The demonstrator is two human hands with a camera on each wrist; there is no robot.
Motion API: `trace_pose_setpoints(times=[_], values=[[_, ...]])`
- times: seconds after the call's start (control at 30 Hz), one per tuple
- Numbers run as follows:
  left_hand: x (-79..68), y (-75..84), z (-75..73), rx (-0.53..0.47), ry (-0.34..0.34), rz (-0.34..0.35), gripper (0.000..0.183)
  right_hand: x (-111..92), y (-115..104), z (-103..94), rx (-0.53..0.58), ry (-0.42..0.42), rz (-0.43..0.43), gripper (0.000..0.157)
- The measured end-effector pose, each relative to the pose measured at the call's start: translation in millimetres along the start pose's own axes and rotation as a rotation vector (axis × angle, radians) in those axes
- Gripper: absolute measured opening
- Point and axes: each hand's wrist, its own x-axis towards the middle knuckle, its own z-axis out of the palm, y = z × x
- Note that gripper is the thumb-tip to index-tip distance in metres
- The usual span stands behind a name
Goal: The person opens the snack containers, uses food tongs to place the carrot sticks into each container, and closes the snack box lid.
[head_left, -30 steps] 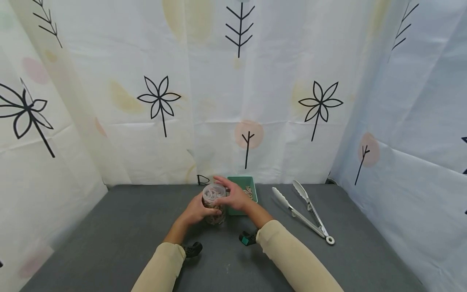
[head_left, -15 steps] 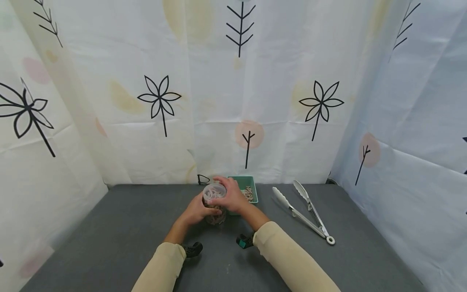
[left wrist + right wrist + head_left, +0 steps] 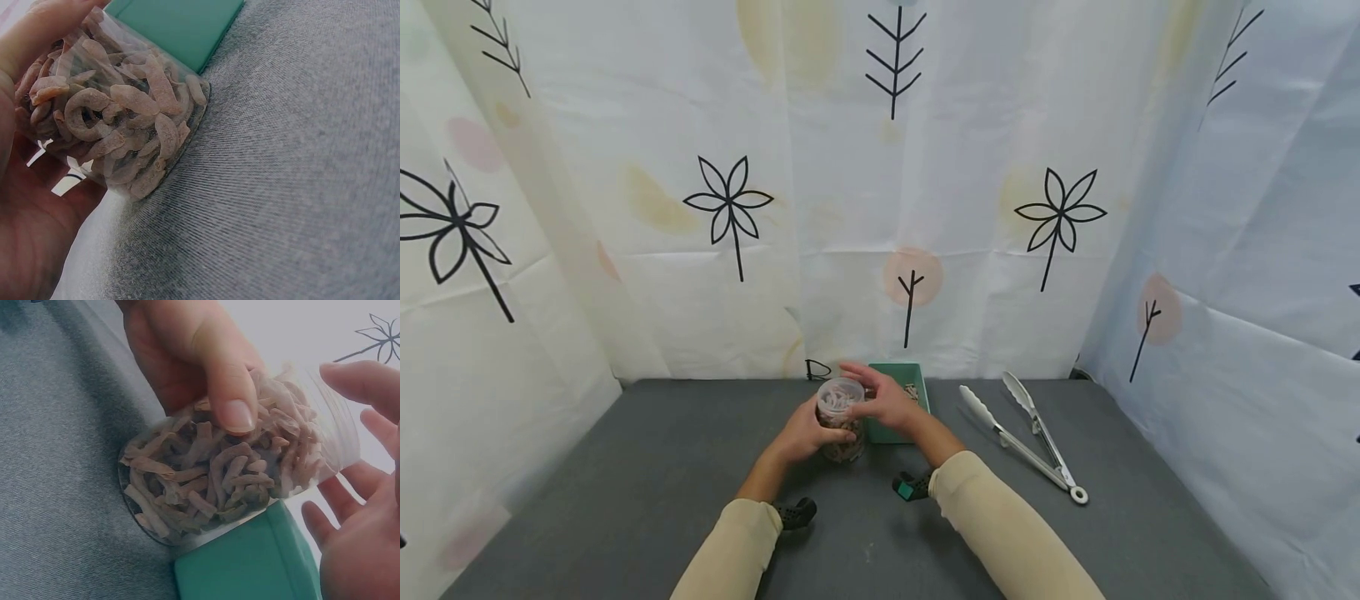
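A clear, round jar (image 3: 843, 446) full of tan, curled dried pieces (image 3: 244, 481) stands upright near the back of the table, just left of a green tray (image 3: 891, 433). My left hand (image 3: 801, 432) grips the jar's side, its thumb across the front; the left wrist view has the fingers reaching behind it. Over the jar's translucent top (image 3: 337, 428) my right hand (image 3: 891, 406) holds on, thumb at the near side and fingers round the far side. More of the dried pieces (image 3: 912, 391) lie in the tray, partly hidden by that hand.
Silver tongs (image 3: 1032, 457) with white tips lie spread on the dark grey table (image 3: 700, 450) to the right. White patterned curtains (image 3: 970, 317) close off the back and both sides. Black wrist bands (image 3: 796, 512) sit at the sleeve cuffs.
My right hand turned leftward at the jar's top half a second ago and has swung back to the right since. The left hand and the jar have kept their place.
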Motion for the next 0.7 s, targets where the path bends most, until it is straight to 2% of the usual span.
trace_pose_setpoints(times=[0.13,0.33,0.43,0.6,0.7], values=[[-4.6,9.9,-1.3,0.003,0.001,0.0,0.079,0.1,-0.1,2.5,-0.099,0.053,0.013,0.067],[-4.5,9.6,-1.5,0.006,-0.005,0.01,0.078,0.5,0.2,8.4,-0.223,0.127,-0.01,0.066],[-1.5,4.0,-0.9,0.006,-0.007,0.014,0.078,0.1,0.6,9.8,-0.254,0.145,-0.024,0.065],[7.5,-20.5,2.9,0.011,0.019,0.023,0.079,0.0,-1.4,10.2,-0.284,0.109,-0.019,0.069],[6.2,-19.0,2.0,0.018,0.014,0.021,0.078,-0.4,-2.5,11.1,-0.298,0.097,-0.004,0.072]])
